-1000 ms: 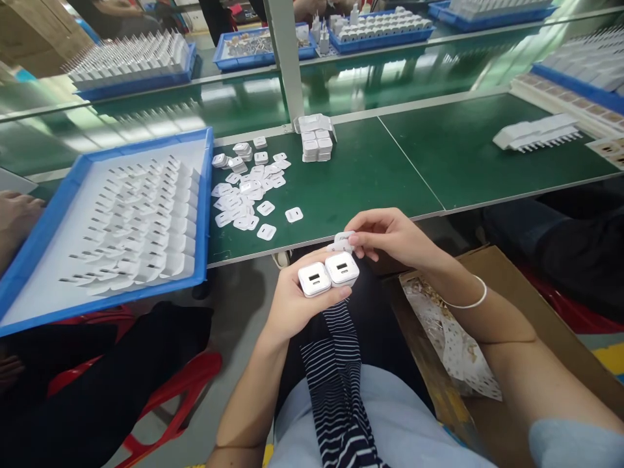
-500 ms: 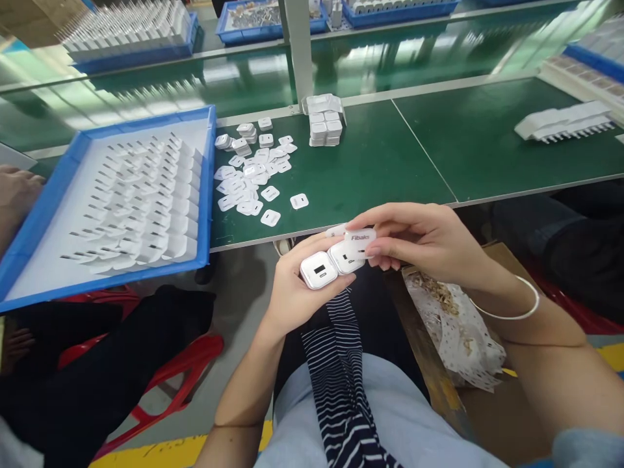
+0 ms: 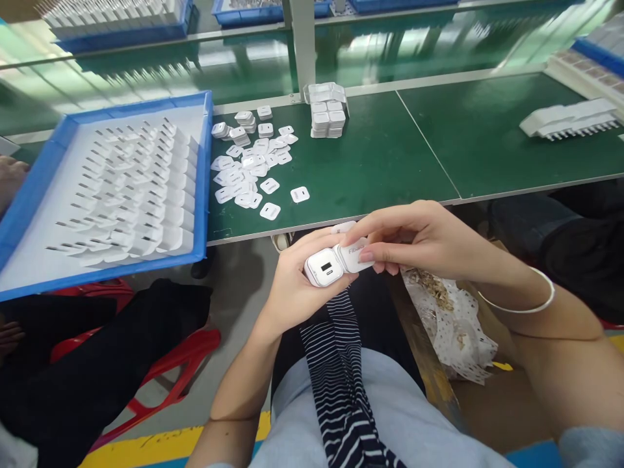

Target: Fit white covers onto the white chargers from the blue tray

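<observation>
two white charger bodies [image 3: 325, 267] sat side by side in the left hand [image 3: 297, 289], whose fingers were curled round them from below, just off the near edge of the green bench [image 3: 380, 169]. the right hand [image 3: 419, 237] was closed in a pinch on a small white label [image 3: 359, 247], pressing it onto the right-hand body. on the bench's near-left part lay a scatter of loose white labels [image 3: 248, 172]; a small stack of charger bodies [image 3: 327, 117] stood at the far edge by the post [image 3: 302, 39]. a blue tray [image 3: 205, 169] of pronged chargers overhung the bench's left end. a cardboard box [image 3: 439, 383] holding perforated paper [image 3: 458, 331] sat under the right forearm.
</observation>
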Motion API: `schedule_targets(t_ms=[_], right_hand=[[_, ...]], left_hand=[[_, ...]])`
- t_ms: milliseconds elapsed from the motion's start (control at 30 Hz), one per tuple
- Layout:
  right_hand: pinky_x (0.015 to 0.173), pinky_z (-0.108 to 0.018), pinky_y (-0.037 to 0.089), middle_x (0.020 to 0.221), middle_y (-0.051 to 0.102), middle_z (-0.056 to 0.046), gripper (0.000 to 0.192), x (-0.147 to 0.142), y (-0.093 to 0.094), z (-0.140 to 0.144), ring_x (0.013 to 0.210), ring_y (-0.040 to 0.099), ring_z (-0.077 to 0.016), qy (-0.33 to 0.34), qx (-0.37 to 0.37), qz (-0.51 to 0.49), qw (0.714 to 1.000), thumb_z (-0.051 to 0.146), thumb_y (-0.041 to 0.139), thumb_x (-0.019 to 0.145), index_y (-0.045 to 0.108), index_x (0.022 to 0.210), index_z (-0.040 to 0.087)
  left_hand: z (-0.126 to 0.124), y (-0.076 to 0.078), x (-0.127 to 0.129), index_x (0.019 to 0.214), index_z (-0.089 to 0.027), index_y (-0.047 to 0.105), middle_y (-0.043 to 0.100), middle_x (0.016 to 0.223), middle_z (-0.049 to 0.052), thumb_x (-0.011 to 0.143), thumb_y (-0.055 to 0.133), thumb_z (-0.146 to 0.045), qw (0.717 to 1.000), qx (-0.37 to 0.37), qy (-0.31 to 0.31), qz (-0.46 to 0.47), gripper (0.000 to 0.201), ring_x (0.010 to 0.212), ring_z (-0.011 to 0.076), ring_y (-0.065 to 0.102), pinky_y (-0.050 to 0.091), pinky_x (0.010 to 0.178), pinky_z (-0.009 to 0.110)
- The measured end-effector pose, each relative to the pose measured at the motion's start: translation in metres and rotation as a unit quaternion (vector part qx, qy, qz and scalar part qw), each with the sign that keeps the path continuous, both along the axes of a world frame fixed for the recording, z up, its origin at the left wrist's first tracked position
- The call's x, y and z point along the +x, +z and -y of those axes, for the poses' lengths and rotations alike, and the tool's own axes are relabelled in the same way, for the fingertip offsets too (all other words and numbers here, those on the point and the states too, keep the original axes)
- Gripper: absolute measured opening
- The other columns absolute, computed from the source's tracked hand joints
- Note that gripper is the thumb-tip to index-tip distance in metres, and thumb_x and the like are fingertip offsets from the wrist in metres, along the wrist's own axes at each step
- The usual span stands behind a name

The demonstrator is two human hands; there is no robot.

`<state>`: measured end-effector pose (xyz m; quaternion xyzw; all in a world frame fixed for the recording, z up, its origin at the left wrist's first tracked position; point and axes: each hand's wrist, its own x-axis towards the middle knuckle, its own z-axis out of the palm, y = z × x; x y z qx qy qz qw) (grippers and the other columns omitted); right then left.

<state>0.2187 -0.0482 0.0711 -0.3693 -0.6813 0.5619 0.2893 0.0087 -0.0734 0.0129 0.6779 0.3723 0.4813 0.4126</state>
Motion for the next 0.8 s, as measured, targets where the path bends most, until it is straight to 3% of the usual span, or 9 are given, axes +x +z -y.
schedule_targets(t_ms=[333,500,800], right_hand=[[0.043,-0.023,0.043,0.057,0.063,0.005,0.015,-0.0004,0.001,0.0003,0.046,0.056,-0.0089,0.004,0.001,0.025,1.0,0.017,0.073,0.086,0.077,0.099,0.024],[0.045,-0.023,0.046,0.059,0.065,0.005,0.014,-0.0009,-0.0002,0.0007,0.048,0.058,-0.0101,-0.001,-0.032,0.027,0.999,0.02,0.073,0.087,0.066,0.099,0.023],[0.036,-0.02,0.039,0.055,0.064,0.006,0.022,-0.0012,-0.0007,-0.001,0.039,0.055,-0.0083,-0.007,-0.084,0.041,0.996,0.021,0.075,0.084,0.054,0.088,0.023]], left_hand=[[-0.0014,0.0012,-0.0001,0.111,-0.028,0.078,0.077,0.118,0.005,0.07,0.087,-0.02,1.0,-0.001,0.002,-0.024,0.043,0.113,0.0276,0.071,0.057,0.1,0.042],[-0.0009,0.0,-0.0002,0.117,-0.028,0.076,0.076,0.121,0.005,0.074,0.085,-0.019,0.999,0.02,-0.007,-0.04,0.046,0.114,0.0247,0.071,0.056,0.101,0.037],[0.0003,0.0005,0.0022,0.114,-0.026,0.077,0.076,0.119,0.006,0.075,0.085,-0.023,0.999,0.011,-0.003,-0.053,0.04,0.112,0.0251,0.071,0.056,0.101,0.037]])
